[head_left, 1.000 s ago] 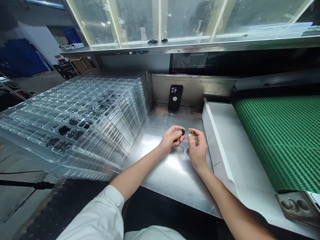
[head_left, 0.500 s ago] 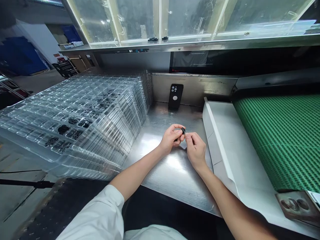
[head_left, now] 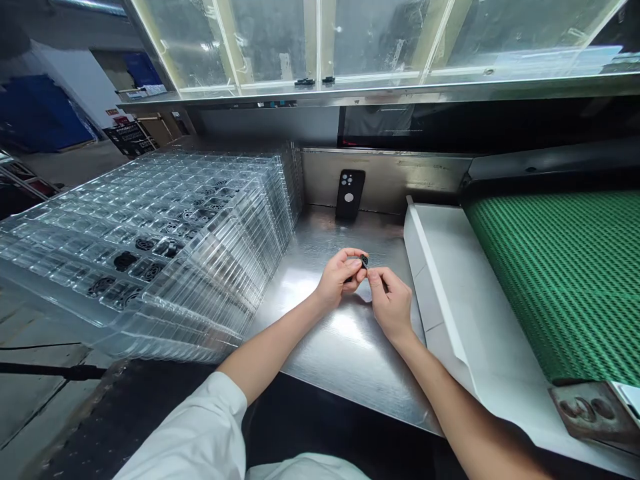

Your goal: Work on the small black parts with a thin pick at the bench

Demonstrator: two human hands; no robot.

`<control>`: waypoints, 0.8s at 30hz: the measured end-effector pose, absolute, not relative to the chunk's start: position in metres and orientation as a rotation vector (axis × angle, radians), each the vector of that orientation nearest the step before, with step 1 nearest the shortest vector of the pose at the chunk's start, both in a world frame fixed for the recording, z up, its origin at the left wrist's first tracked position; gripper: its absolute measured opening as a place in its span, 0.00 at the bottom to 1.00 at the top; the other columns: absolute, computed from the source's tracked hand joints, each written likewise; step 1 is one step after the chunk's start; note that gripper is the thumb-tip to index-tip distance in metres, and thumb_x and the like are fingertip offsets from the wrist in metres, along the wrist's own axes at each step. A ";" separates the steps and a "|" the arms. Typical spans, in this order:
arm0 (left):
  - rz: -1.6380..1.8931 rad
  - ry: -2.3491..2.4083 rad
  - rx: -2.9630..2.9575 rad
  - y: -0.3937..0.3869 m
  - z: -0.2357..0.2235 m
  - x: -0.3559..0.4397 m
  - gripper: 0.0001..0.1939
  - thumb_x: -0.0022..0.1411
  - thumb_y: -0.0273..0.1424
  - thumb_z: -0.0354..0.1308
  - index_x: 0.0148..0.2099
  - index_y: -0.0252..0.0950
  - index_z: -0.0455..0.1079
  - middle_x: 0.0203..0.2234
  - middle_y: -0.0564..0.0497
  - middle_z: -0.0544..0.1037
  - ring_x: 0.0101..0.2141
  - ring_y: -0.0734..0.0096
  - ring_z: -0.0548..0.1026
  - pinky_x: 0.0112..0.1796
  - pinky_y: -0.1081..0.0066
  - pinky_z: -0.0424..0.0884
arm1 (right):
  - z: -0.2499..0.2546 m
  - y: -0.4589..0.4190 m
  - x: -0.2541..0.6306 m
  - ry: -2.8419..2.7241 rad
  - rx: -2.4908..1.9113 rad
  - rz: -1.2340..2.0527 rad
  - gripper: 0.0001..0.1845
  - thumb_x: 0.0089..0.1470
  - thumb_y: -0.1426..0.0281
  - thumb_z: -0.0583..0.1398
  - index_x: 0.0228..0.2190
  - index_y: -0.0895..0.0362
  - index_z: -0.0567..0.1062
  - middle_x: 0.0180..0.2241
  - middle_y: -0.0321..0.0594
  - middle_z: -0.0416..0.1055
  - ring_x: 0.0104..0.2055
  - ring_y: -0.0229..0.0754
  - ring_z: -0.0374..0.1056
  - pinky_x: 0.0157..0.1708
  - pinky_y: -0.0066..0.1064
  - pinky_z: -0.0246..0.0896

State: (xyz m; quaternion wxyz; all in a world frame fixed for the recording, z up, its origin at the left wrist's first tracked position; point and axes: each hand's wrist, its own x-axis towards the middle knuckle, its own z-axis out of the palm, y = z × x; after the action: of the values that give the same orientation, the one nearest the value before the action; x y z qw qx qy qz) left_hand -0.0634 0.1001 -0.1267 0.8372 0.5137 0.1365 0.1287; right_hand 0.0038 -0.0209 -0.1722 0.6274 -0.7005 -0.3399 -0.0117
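Right hand (head_left: 391, 307) closer, grip unclear; left hand (head_left: 341, 280) pinches black part (head_left: 364, 262) beside clear trays (head_left: 200, 247).

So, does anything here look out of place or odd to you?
One thing: a black phone case stands propped upright against the steel back panel, alone and apart from the stacked clear plastic trays.

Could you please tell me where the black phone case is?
In the head view, the black phone case stands against the steel panel, beyond the left hand, right of the stacked clear trays.
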 end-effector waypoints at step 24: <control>0.279 0.260 1.082 0.100 -0.124 -0.065 0.27 0.55 0.46 0.71 0.48 0.37 0.66 0.21 0.60 0.67 0.16 0.87 0.49 0.20 0.78 0.42 | -0.176 -0.022 0.005 -0.797 -1.620 -0.108 0.22 0.71 0.54 0.55 0.32 0.55 0.77 0.27 0.35 0.71 0.27 0.41 0.63 0.29 0.33 0.55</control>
State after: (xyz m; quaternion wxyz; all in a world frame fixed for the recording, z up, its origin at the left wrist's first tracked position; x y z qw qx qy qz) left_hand -0.0646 0.0998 -0.1235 0.8400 0.5116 0.1231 0.1321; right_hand 0.0046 -0.0217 -0.1756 0.6182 -0.7040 -0.3464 -0.0470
